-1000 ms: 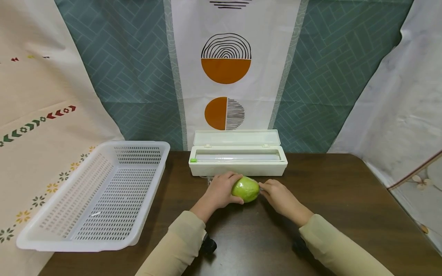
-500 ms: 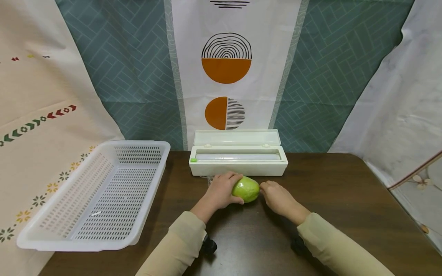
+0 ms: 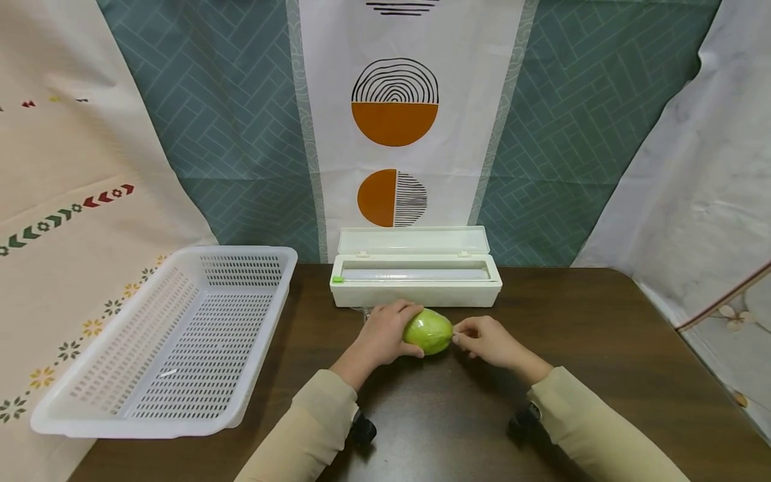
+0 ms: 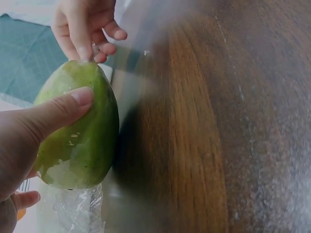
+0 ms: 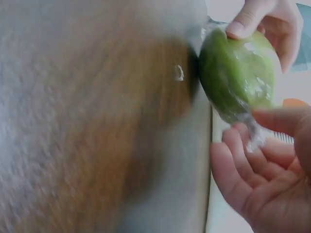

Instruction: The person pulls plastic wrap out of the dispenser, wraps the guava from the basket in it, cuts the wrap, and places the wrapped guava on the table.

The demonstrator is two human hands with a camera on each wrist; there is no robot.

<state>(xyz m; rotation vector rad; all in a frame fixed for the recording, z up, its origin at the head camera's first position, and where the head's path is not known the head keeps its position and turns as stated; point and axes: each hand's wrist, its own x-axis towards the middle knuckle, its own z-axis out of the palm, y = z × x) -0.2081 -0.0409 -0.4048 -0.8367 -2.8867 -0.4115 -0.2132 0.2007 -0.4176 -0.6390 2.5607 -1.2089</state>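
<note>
A green papaya (image 3: 429,331), wrapped in clear cling film, lies on its side just in front of the film dispenser. My left hand (image 3: 387,333) grips its left end, with the thumb laid along the near side. At the opposite end, my right hand (image 3: 488,340) pinches the twisted tail of cling film (image 5: 254,133) between thumb and fingers, close against the fruit. Another crumpled tail of film (image 4: 80,208) sticks out past the left end of the papaya in the left wrist view.
Behind the hands stands a white cling film dispenser (image 3: 415,294), lid up, with a roll inside and a green slider at its left. A white perforated basket (image 3: 255,361) holding a small white scrap sits at left. The dark wooden table (image 3: 590,335) ends at a curtain.
My right wrist has turned and the fingers have shifted at the twisted film end. The papaya and my left hand have stayed nearly in place.
</note>
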